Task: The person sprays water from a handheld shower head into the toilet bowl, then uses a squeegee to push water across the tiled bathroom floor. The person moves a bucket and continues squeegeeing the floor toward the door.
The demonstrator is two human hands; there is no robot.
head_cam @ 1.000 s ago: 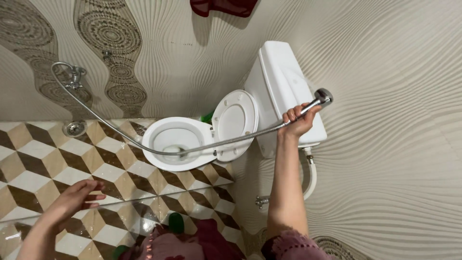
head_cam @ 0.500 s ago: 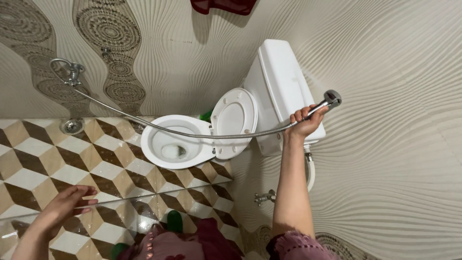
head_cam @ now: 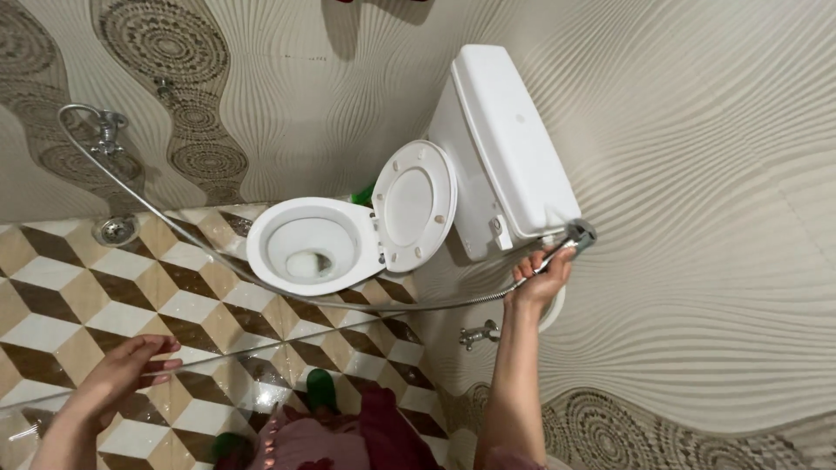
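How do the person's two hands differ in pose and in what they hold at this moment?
The right hand is raised beside the toilet tank and gripped around the metal sprayer, whose hose trails back to the wall tap. The left hand is low over the patterned floor, fingers spread, holding nothing. The right arm reaches far forward; the left stays near the body. Both are bare.

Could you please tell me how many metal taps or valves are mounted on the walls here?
2. One wall tap is at upper left, where the metal hose begins. The other valve sits low on the wall below the cistern, beside the right hand. Others may be hidden.
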